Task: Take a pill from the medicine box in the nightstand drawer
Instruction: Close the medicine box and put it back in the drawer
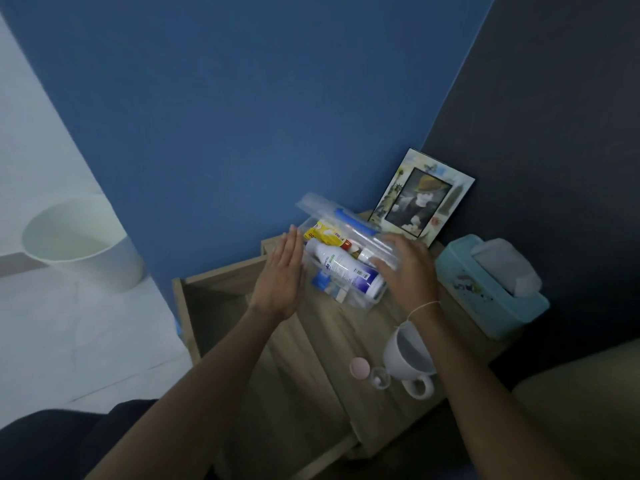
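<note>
On nightstand [311,344], medicine box [360,299] lengthwise toward picture frame [420,199].

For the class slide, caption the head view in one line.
Right hand on the lid of a clear medicine box on the nightstand, left hand open beside it.

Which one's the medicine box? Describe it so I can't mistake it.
On the wooden nightstand against the blue wall, look just left of the picture frame. The medicine box sits between the left hand and right hand. It alone is clear plastic, lid raised, blue handle.
</note>
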Tool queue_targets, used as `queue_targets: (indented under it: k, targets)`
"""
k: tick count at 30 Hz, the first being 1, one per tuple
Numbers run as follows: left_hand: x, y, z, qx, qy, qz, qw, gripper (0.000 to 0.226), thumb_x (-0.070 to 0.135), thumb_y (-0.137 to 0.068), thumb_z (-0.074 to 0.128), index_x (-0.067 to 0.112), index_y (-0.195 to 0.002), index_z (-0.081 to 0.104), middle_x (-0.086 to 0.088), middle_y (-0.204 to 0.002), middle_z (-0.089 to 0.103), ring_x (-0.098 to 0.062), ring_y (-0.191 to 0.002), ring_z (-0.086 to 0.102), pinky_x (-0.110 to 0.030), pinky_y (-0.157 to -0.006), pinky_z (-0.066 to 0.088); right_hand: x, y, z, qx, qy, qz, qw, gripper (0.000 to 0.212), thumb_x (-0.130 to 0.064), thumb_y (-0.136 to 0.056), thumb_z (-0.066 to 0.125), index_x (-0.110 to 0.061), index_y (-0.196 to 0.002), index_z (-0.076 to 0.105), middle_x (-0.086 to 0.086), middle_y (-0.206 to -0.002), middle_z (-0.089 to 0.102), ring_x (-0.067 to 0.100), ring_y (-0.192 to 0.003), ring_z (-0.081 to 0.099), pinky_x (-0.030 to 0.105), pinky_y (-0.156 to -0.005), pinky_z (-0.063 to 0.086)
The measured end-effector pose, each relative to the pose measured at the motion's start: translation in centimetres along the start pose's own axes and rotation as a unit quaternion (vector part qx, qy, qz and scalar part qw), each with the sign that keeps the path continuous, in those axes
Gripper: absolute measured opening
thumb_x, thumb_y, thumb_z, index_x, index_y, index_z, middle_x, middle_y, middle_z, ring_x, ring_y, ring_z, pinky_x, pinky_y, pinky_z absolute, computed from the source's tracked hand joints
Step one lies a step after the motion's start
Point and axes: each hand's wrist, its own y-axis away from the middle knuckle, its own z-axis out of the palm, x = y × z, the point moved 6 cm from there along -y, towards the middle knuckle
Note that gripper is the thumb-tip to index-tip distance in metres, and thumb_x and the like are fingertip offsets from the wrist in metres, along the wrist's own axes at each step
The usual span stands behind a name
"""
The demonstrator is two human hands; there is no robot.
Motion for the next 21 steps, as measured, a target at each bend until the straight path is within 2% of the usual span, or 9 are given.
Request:
queue_targets:
  k: [3,7,12,17,21]
  targets:
    - [0.8,-0.5,-0.7,0.002,-0.017,0.014,1.0,0.058,0.022,-0.102,0.029,0.006,-0.151,0.003,-0.01,-0.162,-0.001,-0.024,-0.15,-0.001,-0.036,-0.123,0.006,-0.6,1.9,2.4,-0.061,0.095,-0.049,0.992,0.064,-0.024,-0.076,0.075,-0.017,-0.135,0.05,0.009,-0.121,0.06,0.03,-0.11,0.049,0.038,-0.091,0.042]
    - [1.3,-0.8,-0.7,-0.04,-0.049,0.021,0.998,0.058,0.024,-0.102,0.027,0.012,-0.152,0.0,-0.006,-0.162,-0.005,-0.023,-0.15,-0.003,-0.04,-0.122,0.008,-0.3,3.3,4.4,-0.087,0.157,-0.043,0.983,0.061,-0.026,-0.082,0.07,-0.019,-0.138,0.047,0.008,-0.121,0.054,0.029,-0.114,0.046,0.041,-0.095,0.042]
    - [1.2,-0.8,0.1,-0.085,-0.086,0.029,0.992,0.058,0.026,-0.102,0.025,0.016,-0.152,-0.003,-0.004,-0.163,-0.006,-0.022,-0.15,-0.003,-0.04,-0.123,0.007,0.1,3.8,5.0,-0.091,0.129,-0.036,0.987,0.064,-0.021,-0.08,0.072,-0.02,-0.139,0.046,0.007,-0.122,0.053,0.027,-0.115,0.043,0.042,-0.091,0.048]
    - [0.7,-0.6,0.5,-0.075,-0.095,0.027,0.992,0.06,0.022,-0.101,0.029,0.021,-0.152,-0.003,-0.003,-0.163,-0.003,-0.022,-0.15,-0.001,-0.04,-0.122,0.005,0.3,4.1,5.3,-0.095,0.096,-0.035,0.99,0.065,-0.017,-0.083,0.069,-0.021,-0.142,0.042,0.008,-0.129,0.046,0.023,-0.119,0.042,0.036,-0.094,0.048]
    - [0.7,-0.9,0.4,-0.069,-0.117,0.032,0.99,0.07,0.012,-0.096,0.036,0.024,-0.152,-0.004,-0.004,-0.163,-0.001,-0.024,-0.15,-0.002,-0.041,-0.12,0.001,0.4,4.0,5.5,-0.091,0.055,-0.021,0.994,0.065,-0.012,-0.083,0.069,-0.022,-0.141,0.042,0.008,-0.13,0.042,0.016,-0.115,0.045,0.03,-0.096,0.048]
